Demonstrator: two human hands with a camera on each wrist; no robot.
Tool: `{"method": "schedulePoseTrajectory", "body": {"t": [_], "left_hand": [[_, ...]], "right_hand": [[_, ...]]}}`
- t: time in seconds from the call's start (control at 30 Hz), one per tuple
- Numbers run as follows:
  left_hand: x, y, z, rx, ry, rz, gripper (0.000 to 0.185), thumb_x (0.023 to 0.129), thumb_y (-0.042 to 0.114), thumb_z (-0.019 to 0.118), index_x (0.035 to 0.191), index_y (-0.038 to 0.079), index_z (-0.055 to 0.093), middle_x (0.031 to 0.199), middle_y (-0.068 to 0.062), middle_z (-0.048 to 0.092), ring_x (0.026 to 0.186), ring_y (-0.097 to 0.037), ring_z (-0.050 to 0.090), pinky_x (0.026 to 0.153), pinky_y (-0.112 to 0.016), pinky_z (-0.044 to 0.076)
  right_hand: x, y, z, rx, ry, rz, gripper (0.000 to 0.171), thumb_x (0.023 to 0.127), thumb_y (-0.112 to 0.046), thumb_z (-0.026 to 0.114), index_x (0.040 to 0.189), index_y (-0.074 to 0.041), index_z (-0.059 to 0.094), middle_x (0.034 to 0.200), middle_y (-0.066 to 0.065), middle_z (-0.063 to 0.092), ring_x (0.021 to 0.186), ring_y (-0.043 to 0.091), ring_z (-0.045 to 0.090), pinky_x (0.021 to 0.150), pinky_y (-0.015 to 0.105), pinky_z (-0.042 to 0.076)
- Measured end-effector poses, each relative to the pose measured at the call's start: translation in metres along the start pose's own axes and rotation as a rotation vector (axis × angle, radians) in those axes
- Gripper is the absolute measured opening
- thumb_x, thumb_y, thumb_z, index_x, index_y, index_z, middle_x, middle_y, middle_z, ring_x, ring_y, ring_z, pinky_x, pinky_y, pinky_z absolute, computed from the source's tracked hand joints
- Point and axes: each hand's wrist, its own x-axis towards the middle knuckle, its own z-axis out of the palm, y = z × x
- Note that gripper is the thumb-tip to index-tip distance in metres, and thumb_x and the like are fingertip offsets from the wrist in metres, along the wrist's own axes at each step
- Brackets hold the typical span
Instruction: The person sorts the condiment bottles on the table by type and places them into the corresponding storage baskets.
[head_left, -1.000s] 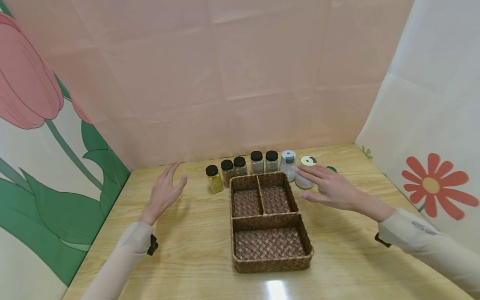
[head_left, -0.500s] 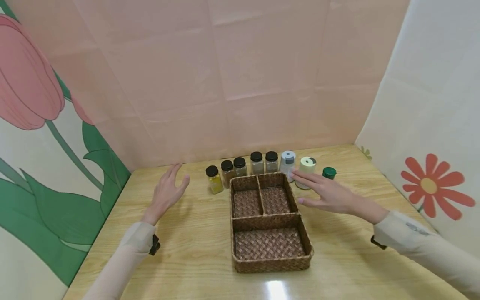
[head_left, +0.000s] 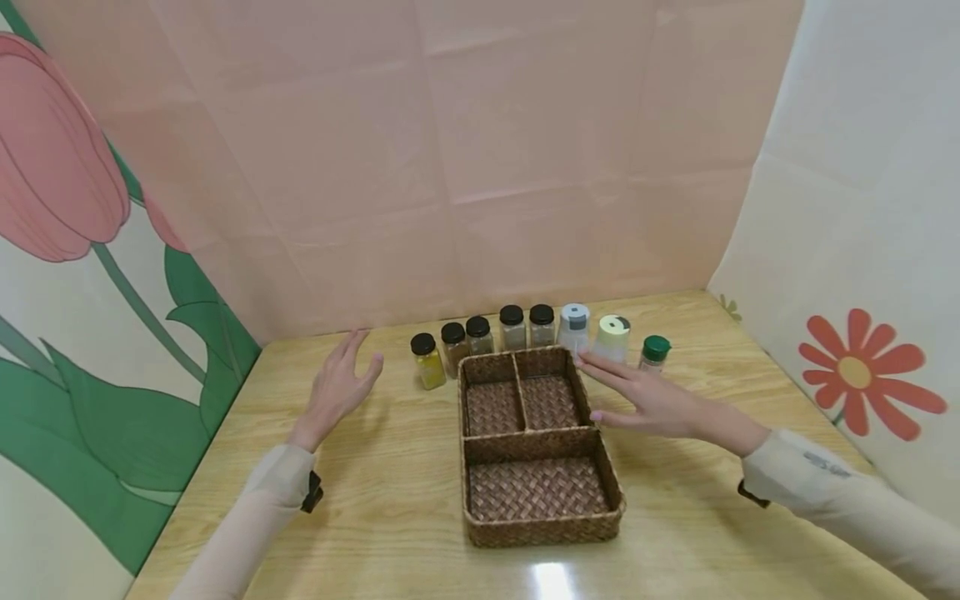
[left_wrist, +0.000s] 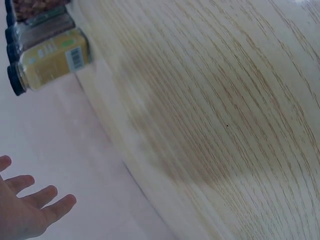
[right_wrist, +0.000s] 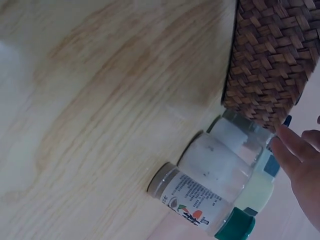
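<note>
One woven basket (head_left: pixel 543 532), brown, three compartments (two small at the far end, one large at the near end), on a wood-grain bench (head_left: pixel 397 492).

Head view. Behind the basket, eight lidded containers upright in a row, left to right: yellow jar (head_left: pixel 429 367), black lid; brown jar (head_left: pixel 454 353), black lid; three further black-lidded jars (head_left: pixel 513 333); pale-blue-topped container (head_left: pixel 574 333); cream-topped container (head_left: pixel 612 343); green-capped bottle (head_left: pixel 654 353). Left hand (head_left: pixel 339 387): grip released, holding nothing, thumb apart from the fingers, nearest to the yellow jar. Right hand (head_left: pixel 656 402): grip released, fingers extended to the basket's far right corner, thumb at its right rim. Backdrop: pink cloth (head_left: pixel 450 167); tulip print (head_left: pixel 56 158) at left, red flower print (head_left: pixel 877 375) at right.

Left wrist view. Yellow jar at upper left, barcode on its label, other jars beyond it. Left hand at lower left, fingers spread, well apart from the jar.

Right wrist view. Woven basket wall at upper right; right-hand fingertips at its corner, contact impossible to confirm. Green-capped bottle below, printed label showing, just beside the cream-topped container.
</note>
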Motion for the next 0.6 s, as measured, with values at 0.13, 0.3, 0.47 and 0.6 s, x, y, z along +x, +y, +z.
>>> {"method": "schedulePoseTrajectory", "body": {"t": [0.13, 0.3, 0.47, 0.6], "left_hand": [[-0.001, 0.0, 0.001, 0.001, -0.004, -0.005, 0.072, 0.1, 0.059, 0.039, 0.155, 0.013, 0.033, 0.16, -0.016, 0.025, 0.14, -0.044, 0.03, 0.1, -0.067, 0.035], [-0.001, 0.001, 0.004, -0.002, -0.009, -0.003, 0.071, 0.101, 0.057, 0.041, 0.156, 0.013, 0.033, 0.16, -0.017, 0.026, 0.14, -0.044, 0.03, 0.1, -0.067, 0.036], [0.0, 0.003, 0.006, 0.0, -0.021, -0.004, 0.07, 0.101, 0.055, 0.042, 0.156, 0.014, 0.031, 0.16, -0.017, 0.026, 0.14, -0.043, 0.03, 0.102, -0.067, 0.034], [0.001, 0.005, 0.007, 0.004, -0.019, -0.004, 0.068, 0.101, 0.052, 0.044, 0.156, 0.013, 0.032, 0.16, -0.016, 0.026, 0.141, -0.043, 0.03, 0.102, -0.067, 0.034]], "right_hand": [[-0.002, -0.001, 0.005, 0.006, -0.013, -0.001, 0.08, 0.095, -0.04, 0.066, 0.159, -0.013, 0.025, 0.163, 0.01, 0.019, 0.131, 0.042, 0.044, 0.096, 0.06, 0.045], [-0.004, 0.0, 0.01, 0.013, -0.017, -0.003, 0.081, 0.096, -0.04, 0.065, 0.16, -0.017, 0.022, 0.164, 0.008, 0.017, 0.131, 0.041, 0.045, 0.096, 0.058, 0.046], [-0.006, 0.0, 0.013, 0.012, -0.032, 0.01, 0.08, 0.097, -0.043, 0.062, 0.16, -0.018, 0.02, 0.164, 0.006, 0.017, 0.125, 0.037, 0.052, 0.095, 0.055, 0.048], [-0.006, -0.001, 0.014, 0.004, -0.03, 0.003, 0.077, 0.098, -0.042, 0.061, 0.159, -0.016, 0.022, 0.163, 0.008, 0.019, 0.122, 0.035, 0.055, 0.096, 0.052, 0.047]]}}
